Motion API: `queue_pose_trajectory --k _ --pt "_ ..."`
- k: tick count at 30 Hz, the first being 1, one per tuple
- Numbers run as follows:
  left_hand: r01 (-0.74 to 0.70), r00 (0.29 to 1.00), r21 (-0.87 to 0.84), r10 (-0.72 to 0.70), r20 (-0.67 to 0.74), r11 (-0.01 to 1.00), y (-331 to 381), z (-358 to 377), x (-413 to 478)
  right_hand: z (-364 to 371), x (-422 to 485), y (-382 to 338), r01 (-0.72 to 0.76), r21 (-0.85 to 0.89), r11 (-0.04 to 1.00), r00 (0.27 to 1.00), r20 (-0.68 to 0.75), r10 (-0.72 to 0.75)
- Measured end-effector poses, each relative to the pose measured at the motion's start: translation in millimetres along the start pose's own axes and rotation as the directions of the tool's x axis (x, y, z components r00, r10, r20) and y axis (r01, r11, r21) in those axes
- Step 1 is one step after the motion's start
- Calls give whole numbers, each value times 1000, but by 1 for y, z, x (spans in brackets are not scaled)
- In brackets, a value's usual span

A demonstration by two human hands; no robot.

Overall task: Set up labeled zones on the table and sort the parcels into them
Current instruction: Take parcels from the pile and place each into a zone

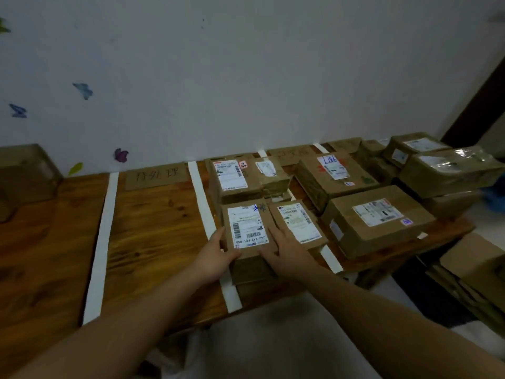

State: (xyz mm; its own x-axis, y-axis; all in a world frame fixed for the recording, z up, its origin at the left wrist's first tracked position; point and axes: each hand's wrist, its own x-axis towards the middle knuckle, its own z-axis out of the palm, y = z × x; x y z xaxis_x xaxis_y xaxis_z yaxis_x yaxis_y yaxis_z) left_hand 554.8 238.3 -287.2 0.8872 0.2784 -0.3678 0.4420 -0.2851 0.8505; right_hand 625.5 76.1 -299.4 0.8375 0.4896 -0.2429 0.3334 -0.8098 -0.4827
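Your left hand [220, 248]: it comes in from the low left with the forearm stretched, and it grips the left edge of the small parcel [247, 231]. The fingers lie along the side and the thumb bends over the near corner.
Your right hand [287, 253]: it holds the right edge of the same parcel. The fingers go into the narrow gap beside the neighbour parcel [297, 225], and the thumb is at the near edge.
Small parcel: it is between your two hands, label up, near the front edge of the table [153, 242], just right of the second tape strip [203, 212]. If it rests on the wood or is a little lifted, I cannot tell.
Left zone: it lies between the first tape strip [101, 239] and the second one, with a cardboard sign [155, 176] at the wall side. The writing is not readable.
Middle zone: it has the small parcel, the neighbour parcel touching it, and a larger parcel [240, 181] behind them.
Right zones: beyond the third tape strip [330, 258] there is a parcel with blue writing [334, 173], a big parcel [377, 220] in front of it, and a pile of parcels [442, 168] at the far end.
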Motion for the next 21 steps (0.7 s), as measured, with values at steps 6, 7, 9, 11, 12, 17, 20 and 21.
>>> queue_pose_trajectory --k 6,7,9,11,12,17,20,21 --pt "-40 999 114 38 13 993 -1 39 7 11 17 41 149 -400 904 986 127 -106" --pt "-40 999 134 39 6 990 3 41 9 10 20 41 114 -337 934 993 77 -93" --pt "-49 999 181 51 -7 982 9 39 14 4 27 38 41 -189 981 998 -42 -49" --pt "-51 998 230 59 -32 972 13 30 15 -3 32 30 45 -162 986 995 -81 -58" --pt "-42 997 264 59 -57 964 15 23 14 -8 34 24 63 -160 985 994 -81 -77" --pt "121 976 407 -34 -215 905 6 -52 -9 -19 44 -33 196 -235 952 977 -35 -210" --pt "174 960 426 -57 -274 888 -15 -118 -36 -11 46 -93 304 -168 938 952 31 -303" --pt "192 950 427 -59 -306 883 -24 -140 -47 -7 46 -116 333 -156 930 943 60 -328"
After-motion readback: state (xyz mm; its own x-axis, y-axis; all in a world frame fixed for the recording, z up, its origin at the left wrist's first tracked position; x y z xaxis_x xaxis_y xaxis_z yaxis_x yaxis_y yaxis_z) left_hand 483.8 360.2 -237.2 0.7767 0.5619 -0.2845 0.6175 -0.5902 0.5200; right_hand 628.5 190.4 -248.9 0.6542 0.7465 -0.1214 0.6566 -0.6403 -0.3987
